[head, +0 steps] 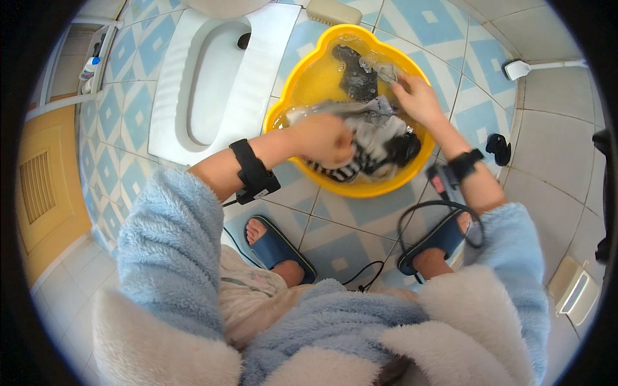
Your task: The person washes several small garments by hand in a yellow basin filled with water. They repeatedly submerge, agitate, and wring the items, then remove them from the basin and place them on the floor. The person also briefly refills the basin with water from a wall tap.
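Observation:
A yellow plastic basin (355,189) of water stands on the tiled floor in front of me. Striped cloth (345,171), pale cloth (372,132) and black cloth (403,149) lie wet in its near half, while a dark grey cloth piece (356,75) floats in the far half. My left hand (323,140) is curled and blurred above the pile at the basin's left side; whether it grips anything is unclear. At the right rim, my right hand (415,96) pinches a small translucent greyish item (386,72) between thumb and fingers, just over the water.
A white squat toilet (166,106) lies to the left of the basin. Behind the basin is a scrubbing brush (334,11). A white-handled tool (517,70) and a small black item (498,149) are on the right. My slippered feet and loose black cables (372,270) are nearer me.

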`<state>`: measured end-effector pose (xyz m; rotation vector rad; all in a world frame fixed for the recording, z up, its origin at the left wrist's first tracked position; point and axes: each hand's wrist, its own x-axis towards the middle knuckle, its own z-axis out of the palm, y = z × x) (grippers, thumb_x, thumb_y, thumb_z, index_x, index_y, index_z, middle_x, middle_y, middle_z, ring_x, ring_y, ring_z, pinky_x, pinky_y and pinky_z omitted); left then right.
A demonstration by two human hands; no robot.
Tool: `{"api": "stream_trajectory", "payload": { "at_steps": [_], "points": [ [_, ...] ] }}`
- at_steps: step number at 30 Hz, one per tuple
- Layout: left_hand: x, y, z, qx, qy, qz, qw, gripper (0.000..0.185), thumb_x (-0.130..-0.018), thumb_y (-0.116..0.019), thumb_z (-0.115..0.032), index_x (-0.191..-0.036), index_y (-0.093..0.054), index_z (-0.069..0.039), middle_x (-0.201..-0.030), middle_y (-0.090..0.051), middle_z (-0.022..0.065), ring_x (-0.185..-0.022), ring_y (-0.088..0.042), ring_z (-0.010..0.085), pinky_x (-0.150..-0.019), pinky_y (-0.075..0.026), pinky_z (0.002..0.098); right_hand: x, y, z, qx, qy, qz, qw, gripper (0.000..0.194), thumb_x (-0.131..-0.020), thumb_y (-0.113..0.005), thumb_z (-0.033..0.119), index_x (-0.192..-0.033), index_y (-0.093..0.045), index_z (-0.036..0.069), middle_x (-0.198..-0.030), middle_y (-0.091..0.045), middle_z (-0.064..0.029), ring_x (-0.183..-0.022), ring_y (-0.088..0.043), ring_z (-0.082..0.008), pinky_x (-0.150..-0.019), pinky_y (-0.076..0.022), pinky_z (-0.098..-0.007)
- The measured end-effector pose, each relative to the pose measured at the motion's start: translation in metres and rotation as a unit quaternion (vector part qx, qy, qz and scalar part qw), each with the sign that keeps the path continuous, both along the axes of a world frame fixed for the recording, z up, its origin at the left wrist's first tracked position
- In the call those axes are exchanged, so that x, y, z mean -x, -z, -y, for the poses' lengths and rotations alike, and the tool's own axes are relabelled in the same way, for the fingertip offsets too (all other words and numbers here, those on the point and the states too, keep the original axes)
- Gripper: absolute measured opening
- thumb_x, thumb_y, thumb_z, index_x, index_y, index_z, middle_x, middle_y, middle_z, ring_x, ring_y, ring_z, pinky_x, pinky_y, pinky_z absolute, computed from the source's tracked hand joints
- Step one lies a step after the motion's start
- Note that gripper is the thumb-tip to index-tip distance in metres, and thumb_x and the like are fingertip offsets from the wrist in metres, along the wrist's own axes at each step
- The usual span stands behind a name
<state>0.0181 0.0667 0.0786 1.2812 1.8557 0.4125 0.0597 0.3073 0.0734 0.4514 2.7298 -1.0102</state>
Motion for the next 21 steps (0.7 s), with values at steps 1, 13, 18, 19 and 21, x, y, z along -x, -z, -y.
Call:
{"api": "stream_trajectory", "payload": {
  "at_steps": [1, 13, 18, 19, 21],
  "points": [
    [0.004, 0.002, -0.003, -0.027, -0.079, -0.034, 0.996, 0.029, -0.082, -0.056, -0.035, -0.079, -0.064, -0.008, -0.078, -0.065, 0.0094, -0.072, -0.062, 0.0258, -0.067, -0.049, 0.0341, 0.009, 0.01, 0.009, -0.06, 0.03, -0.014, 0.998, 0.049, -0.079, -0.059, 0.036, -0.115, -0.057, 0.003, -0.115, -0.056, -0.0189, -0.103, -0.056, -0.0306, -0.088, -0.0438, -0.0372],
    [0.048, 0.024, -0.029, -0.159, -0.524, 0.655, 0.52, 0.055, -0.09, -0.036, -0.054, -0.128, -0.041, -0.014, -0.126, -0.046, 0.011, -0.115, -0.046, 0.0284, -0.096, -0.038, 0.0492, 0.044, 0.006, 0.11, 0.263, 0.241, -0.189, 0.915, 0.038, -0.079, -0.055, 0.032, -0.088, -0.056, -0.005, -0.085, -0.062, -0.0236, -0.081, -0.06, -0.0362, -0.074, -0.0464, -0.0397],
    [0.045, 0.029, -0.031, -0.149, -0.482, 0.691, 0.518, 0.033, -0.088, -0.048, -0.047, -0.105, -0.054, -0.019, -0.101, -0.059, 0.0063, -0.092, -0.057, 0.0222, -0.078, -0.048, 0.0453, 0.041, -0.002, 0.132, 0.171, 0.211, -0.213, 0.939, 0.043, -0.083, -0.055, 0.042, -0.079, -0.054, -0.001, -0.073, -0.061, -0.0226, -0.07, -0.059, -0.0397, -0.065, -0.0466, -0.0443],
    [0.043, 0.029, -0.031, -0.151, -0.503, 0.674, 0.519, 0.032, -0.088, -0.05, -0.044, -0.106, -0.054, -0.018, -0.101, -0.059, 0.0066, -0.092, -0.057, 0.0223, -0.078, -0.048, 0.0446, 0.038, 0.002, 0.125, 0.125, 0.156, -0.236, 0.951, 0.043, -0.084, -0.055, 0.042, -0.079, -0.054, 0.0, -0.072, -0.06, -0.0226, -0.069, -0.059, -0.0405, -0.064, -0.0466, -0.0453],
    [0.041, 0.027, -0.03, -0.132, -0.608, 0.58, 0.526, 0.028, -0.09, -0.05, -0.034, -0.109, -0.053, -0.014, -0.102, -0.059, 0.0078, -0.092, -0.058, 0.0226, -0.078, -0.049, 0.0415, 0.034, 0.015, 0.099, -0.058, 0.084, -0.252, 0.962, 0.04, -0.087, -0.051, 0.041, -0.079, -0.057, 0.002, -0.075, -0.062, -0.0227, -0.07, -0.06, -0.0411, -0.065, -0.0476, -0.0479]
  ]
}}
